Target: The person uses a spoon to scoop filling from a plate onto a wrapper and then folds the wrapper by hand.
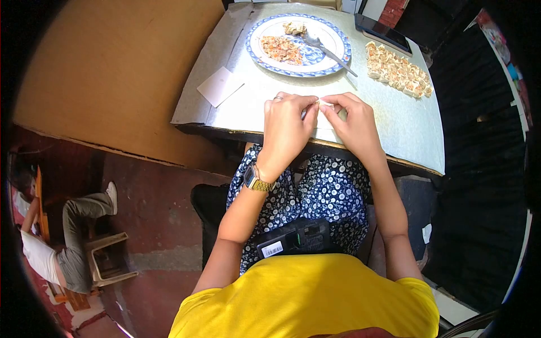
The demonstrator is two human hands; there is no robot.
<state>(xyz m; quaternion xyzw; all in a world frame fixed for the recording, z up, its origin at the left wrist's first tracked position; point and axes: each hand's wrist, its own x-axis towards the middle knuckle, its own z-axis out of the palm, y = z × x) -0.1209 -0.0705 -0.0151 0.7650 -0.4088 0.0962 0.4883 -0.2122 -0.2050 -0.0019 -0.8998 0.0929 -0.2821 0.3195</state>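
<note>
My left hand and my right hand meet fingertip to fingertip above the near edge of the table. Both are closed in a pinch around a small pale piece, mostly hidden by the fingers. Beyond them sits a blue-rimmed plate with an orange chopped filling, a small lump of food and a metal spoon. Several filled dumplings stand in rows to the right. To the left lies a stack of square wrappers.
A dark phone lies at the table's back right, behind the dumplings. A brown board stands left. A black curtain hangs right. At far left a person sits near a stool.
</note>
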